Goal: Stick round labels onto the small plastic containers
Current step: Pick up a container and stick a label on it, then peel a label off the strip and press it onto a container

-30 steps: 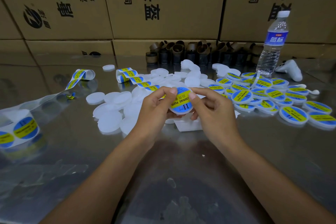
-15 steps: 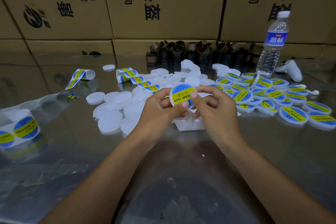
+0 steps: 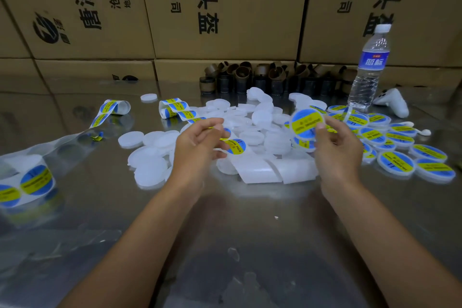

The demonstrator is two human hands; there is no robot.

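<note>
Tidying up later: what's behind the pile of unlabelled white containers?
Dark tube cores stand against stacked cardboard boxes; the containers hide some cores' bases. Anything behind the cores is covered.

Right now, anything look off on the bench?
A crumpled blue-and-yellow label lies discarded on the table, left of the unlabelled containers; it looks spoiled. Nothing else stands out: the right hand holds a labelled container, the left hand pinches the label strip.

1. Printed cardboard boxes (image 3: 225, 7) stand stacked along the back.
2. Short brown and dark tubes (image 3: 270, 80) cluster at their foot.
3. A clear water bottle (image 3: 368, 70) stands upright on the shiny metal table (image 3: 250, 245), far right.
4. A white controller (image 3: 395, 104) lies just beside it.
</note>
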